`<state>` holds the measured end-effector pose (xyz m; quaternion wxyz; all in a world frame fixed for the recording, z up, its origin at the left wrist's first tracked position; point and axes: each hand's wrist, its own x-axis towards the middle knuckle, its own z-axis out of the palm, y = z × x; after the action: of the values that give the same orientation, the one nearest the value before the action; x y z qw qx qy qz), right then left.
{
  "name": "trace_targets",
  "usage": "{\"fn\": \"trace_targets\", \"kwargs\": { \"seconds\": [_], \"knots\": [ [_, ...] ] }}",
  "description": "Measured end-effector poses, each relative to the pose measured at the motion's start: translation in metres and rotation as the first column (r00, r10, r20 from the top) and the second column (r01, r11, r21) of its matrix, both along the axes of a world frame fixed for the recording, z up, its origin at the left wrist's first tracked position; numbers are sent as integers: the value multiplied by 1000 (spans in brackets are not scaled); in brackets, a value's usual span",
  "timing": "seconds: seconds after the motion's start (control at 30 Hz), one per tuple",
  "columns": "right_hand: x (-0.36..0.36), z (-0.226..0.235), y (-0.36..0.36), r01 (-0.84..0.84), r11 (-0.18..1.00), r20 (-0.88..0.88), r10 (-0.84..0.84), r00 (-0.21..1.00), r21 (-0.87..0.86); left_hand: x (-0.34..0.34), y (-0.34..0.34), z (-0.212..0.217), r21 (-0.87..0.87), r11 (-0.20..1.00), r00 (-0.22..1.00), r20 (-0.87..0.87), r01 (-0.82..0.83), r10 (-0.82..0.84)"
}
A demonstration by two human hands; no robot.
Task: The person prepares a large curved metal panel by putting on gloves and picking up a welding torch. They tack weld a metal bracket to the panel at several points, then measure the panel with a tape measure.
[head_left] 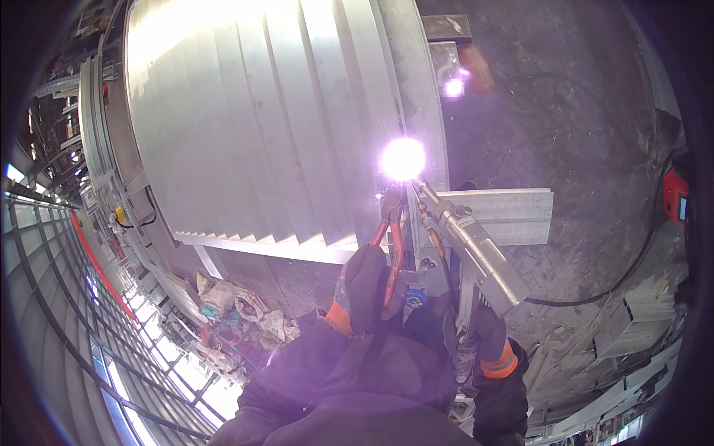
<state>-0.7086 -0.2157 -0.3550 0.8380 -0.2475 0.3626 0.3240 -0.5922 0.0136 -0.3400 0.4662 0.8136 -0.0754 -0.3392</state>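
My left hand [364,282], in a dark glove with an orange cuff, is closed around red-handled pliers [396,256]. Their jaws point up at the right edge of a large ribbed metal panel [260,134]. My right hand [489,333], gloved likewise, grips a silver welding torch [480,253] from below. The torch's nozzle angles up and left, ending at a glaring white welding arc [404,158] just beyond the plier jaws. Glare hides the joint there and whatever the jaws touch. A flat metal bar [428,111] runs along the panel's right edge.
A short metal profile [513,215] sticks out to the right behind the torch. A black cable [587,299] curves over the dark floor toward a red device [675,195]. Rags [253,312] lie in a heap at lower left. More metal profiles [639,320] lie at lower right.
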Motion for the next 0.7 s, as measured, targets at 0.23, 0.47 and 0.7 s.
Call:
{"fn": "trace_targets", "kwargs": {
  "seconds": [0.23,0.47,0.7],
  "knots": [
    [-9,-2,2,147,983,13,-149,989,106,1,-1,0,80,996,993,111,32,-41],
    [-24,-13,-8,2,989,-9,-1,1000,146,7,13,2,175,978,980,142,111,-137],
    [-10,-7,-6,21,993,161,-40,986,118,-32,50,2,232,884,778,-421,-405,467]
  ]
}}
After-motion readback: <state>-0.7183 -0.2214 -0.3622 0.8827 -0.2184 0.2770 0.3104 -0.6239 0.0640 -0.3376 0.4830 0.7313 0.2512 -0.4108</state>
